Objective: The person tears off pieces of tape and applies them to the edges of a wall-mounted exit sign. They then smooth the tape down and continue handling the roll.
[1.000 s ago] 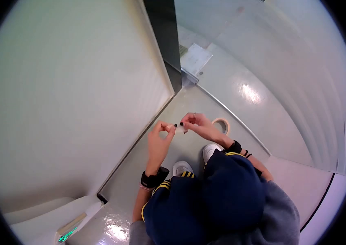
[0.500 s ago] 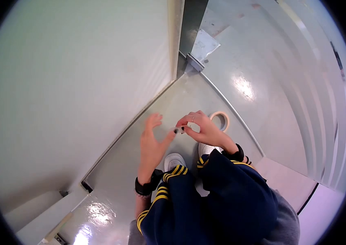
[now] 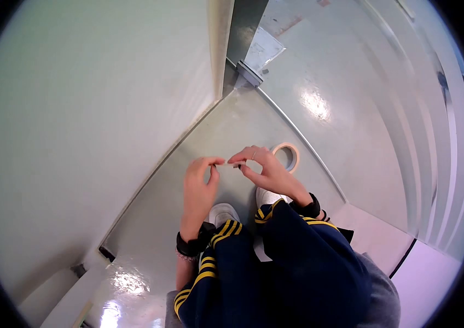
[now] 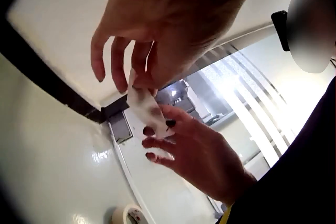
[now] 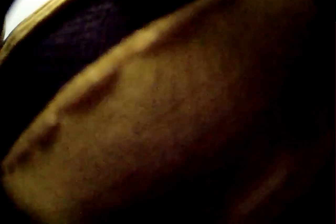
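A short pale strip of tape (image 4: 140, 102) is stretched between the two hands over the floor. My left hand (image 3: 196, 183) pinches one end between thumb and fingertips, its other fingers loosely bent in the left wrist view. At the opposite end, my right hand (image 3: 271, 174) grips the strip with thumb and index finger. Beyond the right hand, a cream roll of masking tape (image 3: 296, 157) lies flat on the floor. The right wrist view is dark and blurred, and the strip is hidden there.
A large pale panel (image 3: 106, 82) rises on the left. A metal bracket (image 3: 250, 73) sits at the far corner, where a thin floor rail (image 3: 297, 128) begins. Striped glass (image 3: 401, 136) stands to the right. White shoes (image 3: 224, 213) are below the hands.
The left hand's fingers were spread apart half a second ago and now close on the strip's end again. Its thumb has moved away from the right hand, leaving the strip stretched between them.
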`<state>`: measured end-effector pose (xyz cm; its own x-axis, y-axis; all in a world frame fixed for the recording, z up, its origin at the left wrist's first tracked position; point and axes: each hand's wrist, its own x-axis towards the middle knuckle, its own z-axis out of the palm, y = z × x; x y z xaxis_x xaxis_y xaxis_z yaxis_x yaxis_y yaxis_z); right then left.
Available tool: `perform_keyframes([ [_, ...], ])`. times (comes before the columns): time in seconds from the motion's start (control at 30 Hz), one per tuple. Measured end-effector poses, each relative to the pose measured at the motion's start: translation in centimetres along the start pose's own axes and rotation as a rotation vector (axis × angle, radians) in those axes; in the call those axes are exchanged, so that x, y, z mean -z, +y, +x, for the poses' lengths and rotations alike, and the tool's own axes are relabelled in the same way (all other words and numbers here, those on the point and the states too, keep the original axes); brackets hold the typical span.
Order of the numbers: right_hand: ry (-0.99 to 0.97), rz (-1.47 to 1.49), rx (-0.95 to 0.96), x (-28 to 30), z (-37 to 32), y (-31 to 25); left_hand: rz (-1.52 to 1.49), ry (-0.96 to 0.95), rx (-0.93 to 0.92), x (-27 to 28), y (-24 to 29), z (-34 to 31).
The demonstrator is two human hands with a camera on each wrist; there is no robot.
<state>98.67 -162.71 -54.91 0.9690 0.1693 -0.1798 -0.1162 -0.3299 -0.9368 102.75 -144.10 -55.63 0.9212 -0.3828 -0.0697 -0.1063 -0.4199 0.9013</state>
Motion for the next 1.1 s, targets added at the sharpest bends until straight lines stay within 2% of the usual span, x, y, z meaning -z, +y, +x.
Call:
perform_keyframes([
  [0.07,0.025,-0.066,0.054,0.4,1.1,1.4,-0.019,0.018,-0.007,-0.3,-0.6,0.8],
  [0.1,0.050,-0.128,0.104,0.8,1.8,2.1,-0.100,-0.036,0.002,-0.1,-1.0,1.6],
  [0.17,0.039,-0.108,0.029,2.1,3.5,1.9,-0.185,-0.084,0.012,0.3,-2.1,3.6],
  [0.23,0.061,-0.256,0.160,3.0,5.2,1.8,-0.538,-0.059,0.236,0.4,-3.7,5.3],
  [0.33,0.008,-0.218,0.244,3.5,7.5,1.2,-0.702,0.026,0.254,-0.2,-4.5,6.8],
  [0.37,0.005,-0.226,0.259,3.3,7.8,0.9,-0.704,0.036,0.239,-0.7,-5.2,6.9],
  [0.43,0.123,0.069,-0.019,3.2,8.6,0.9,-0.709,0.092,0.217,-2.0,-6.0,7.3],
  [0.47,0.115,0.066,-0.009,2.9,8.7,1.6,-0.708,0.105,0.211,-2.6,-5.8,7.0],
  [0.53,0.249,-0.119,0.005,1.6,8.4,3.7,-0.789,0.334,0.327,-4.1,-4.8,5.9],
  [0.63,0.329,-0.054,-0.071,-0.6,7.3,5.6,-0.801,0.385,0.373,-5.5,-5.2,5.0],
  [0.77,0.365,0.147,-0.089,-1.2,7.3,7.6,-0.825,0.365,0.413,-7.2,-6.2,4.1],
  [0.87,0.286,0.159,-0.149,-0.9,7.2,8.3,-0.829,0.338,0.390,-7.5,-7.0,3.5],
  [0.97,0.361,0.225,-0.052,-1.4,7.2,9.6,-0.798,0.285,0.353,-6.9,-7.2,3.7],
  [1.03,0.374,0.266,-0.056,-1.3,7.5,9.7,-0.767,0.183,0.352,-6.4,-7.2,3.9],
  [1.1,0.387,0.305,-0.066,-1.3,7.6,9.9,-0.741,0.197,0.336,-6.3,-6.7,3.9],
])
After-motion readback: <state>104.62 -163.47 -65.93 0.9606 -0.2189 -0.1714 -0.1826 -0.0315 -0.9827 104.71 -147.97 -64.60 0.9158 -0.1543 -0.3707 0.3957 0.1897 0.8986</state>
